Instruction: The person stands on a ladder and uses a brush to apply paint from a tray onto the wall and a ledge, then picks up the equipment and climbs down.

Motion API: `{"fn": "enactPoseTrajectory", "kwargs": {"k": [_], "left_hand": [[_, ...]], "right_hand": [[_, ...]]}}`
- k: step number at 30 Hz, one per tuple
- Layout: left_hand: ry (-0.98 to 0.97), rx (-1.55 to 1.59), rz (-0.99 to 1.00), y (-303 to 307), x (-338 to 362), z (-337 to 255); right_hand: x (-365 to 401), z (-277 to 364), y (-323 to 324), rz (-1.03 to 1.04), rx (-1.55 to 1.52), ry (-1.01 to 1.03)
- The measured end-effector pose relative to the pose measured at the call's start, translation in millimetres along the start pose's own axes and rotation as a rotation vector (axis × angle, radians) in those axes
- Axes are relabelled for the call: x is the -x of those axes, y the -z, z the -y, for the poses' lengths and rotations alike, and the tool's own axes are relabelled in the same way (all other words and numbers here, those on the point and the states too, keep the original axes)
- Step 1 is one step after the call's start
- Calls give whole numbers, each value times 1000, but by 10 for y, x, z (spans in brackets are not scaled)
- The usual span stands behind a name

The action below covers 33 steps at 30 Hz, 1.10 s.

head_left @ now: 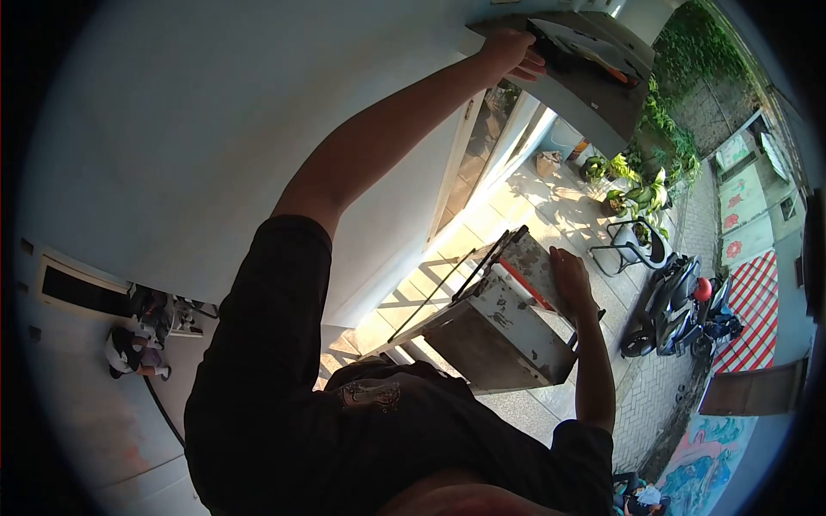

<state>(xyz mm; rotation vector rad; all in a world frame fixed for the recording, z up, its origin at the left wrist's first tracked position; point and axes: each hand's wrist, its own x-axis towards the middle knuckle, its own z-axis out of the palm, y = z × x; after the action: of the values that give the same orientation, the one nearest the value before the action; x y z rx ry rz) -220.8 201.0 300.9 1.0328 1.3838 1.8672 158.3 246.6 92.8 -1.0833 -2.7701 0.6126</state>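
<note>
My left hand [514,57] is stretched up to a brownish-grey board [594,125] near the top of the view. Its fingers are extended and slightly apart, beside the edge of a dark open case or tray [585,43]. An orange-and-black object [618,76] lies in that case; its kind is not clear. Lower down, my right hand [571,279] lies with fingers stretched out along a worn box-like metal stand [508,314]. The stand has peeling paint, a red strip [523,285] and thin dark rods at one side. Nothing shows gripped in either hand.
A pale wall [215,129] fills the left, with a glass door beside it. On the tiled porch are potted plants [632,193], a chair [632,245] and a parked motorcycle [675,305]. One person [129,351] is far left, another [641,497] at lower right.
</note>
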Motion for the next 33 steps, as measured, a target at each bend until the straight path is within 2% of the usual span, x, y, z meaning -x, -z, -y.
{"fn": "enactPoseTrajectory", "kwargs": {"k": [5,11,14,17,24,26,30,33], "left_hand": [[74,89,-13,-25,-602,42],[152,213,-30,-209,-970,220],[208,223,-96,-313,-1026,235],[217,185,-135,-309,-1119,294],[238,84,-115,-325,-1122,284],[129,79,-186,-379,-1063,272],[123,72,-175,-494,-969,189],[104,38,-276,-560,-900,144]], "right_hand": [[12,0,13,-45,-34,15],[13,2,40,21,-72,7],[39,35,53,-6,-66,45],[59,99,109,16,-89,-27],[44,56,67,-8,-119,-24],[-6,-39,-4,-5,-113,16],[29,34,56,-8,-120,-10],[25,35,59,6,-107,-8]]}}
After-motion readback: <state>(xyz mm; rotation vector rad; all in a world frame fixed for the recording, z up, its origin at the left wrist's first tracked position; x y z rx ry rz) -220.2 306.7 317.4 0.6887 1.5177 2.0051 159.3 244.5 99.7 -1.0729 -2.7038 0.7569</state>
